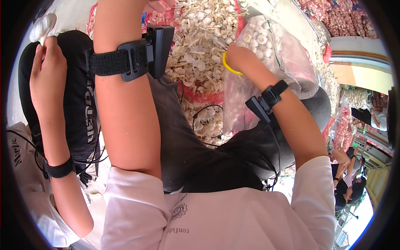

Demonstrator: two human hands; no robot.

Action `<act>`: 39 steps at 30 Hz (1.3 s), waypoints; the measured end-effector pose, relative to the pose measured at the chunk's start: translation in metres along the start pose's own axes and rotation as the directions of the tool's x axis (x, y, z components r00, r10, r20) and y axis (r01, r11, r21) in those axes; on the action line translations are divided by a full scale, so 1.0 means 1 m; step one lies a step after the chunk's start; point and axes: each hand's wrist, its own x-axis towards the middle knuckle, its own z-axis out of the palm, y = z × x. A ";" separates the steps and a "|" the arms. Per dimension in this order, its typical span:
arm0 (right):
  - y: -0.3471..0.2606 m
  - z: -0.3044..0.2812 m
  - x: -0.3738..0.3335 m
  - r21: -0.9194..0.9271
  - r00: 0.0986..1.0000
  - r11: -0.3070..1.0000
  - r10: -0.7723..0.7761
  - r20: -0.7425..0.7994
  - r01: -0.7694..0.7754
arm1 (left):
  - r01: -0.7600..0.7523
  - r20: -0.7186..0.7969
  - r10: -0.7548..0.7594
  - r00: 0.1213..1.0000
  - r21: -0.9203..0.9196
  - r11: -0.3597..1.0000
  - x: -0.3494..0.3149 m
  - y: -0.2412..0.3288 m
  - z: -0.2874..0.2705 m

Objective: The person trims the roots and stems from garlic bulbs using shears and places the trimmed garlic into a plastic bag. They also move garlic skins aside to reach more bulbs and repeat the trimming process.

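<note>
At 6 o'clock, the person's white cotton shirt (250, 221) carries a dark round emblem with lettering beneath, upside down from this view. Pale lettering runs along the neighbour's black fabric trousers (79, 137) at 9 o'clock.

The left hand (160, 5), between 11 and 12 o'clock, is mostly cut off by the upper edge; whether its grip is apart or together cannot be told. The right hand (241, 57), at 1 o'clock, has a bright yellow curved loop (227, 66) around its edge; its fingertips are hidden, so its grip cannot be told either. Just beside it, also toward 1 o'clock, whitish garlic bulbs (259, 36) fill the upper part of a clear plastic bag (298, 71). Loose cream-coloured garlic skins (196, 54) spread at 12 o'clock. A neighbour's hand (49, 71) at 10 o'clock holds a single white, streaked garlic bulb (41, 27) by its stem.
</note>
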 end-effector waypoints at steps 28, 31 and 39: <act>-0.001 0.066 0.133 -0.331 0.907 0.866 0.417 0.060 -0.376 | 0.205 0.141 -0.190 0.972 -0.102 0.973 0.038 -0.017 0.042; -0.016 0.059 0.134 -0.319 0.895 0.865 0.435 0.095 -0.387 | 0.272 0.170 -0.249 0.953 -0.123 0.954 0.032 -0.014 0.045; 0.028 0.034 0.136 -0.121 0.959 0.978 0.190 0.208 -0.168 | 0.299 0.324 -0.201 0.924 -0.288 0.910 0.025 -0.002 0.023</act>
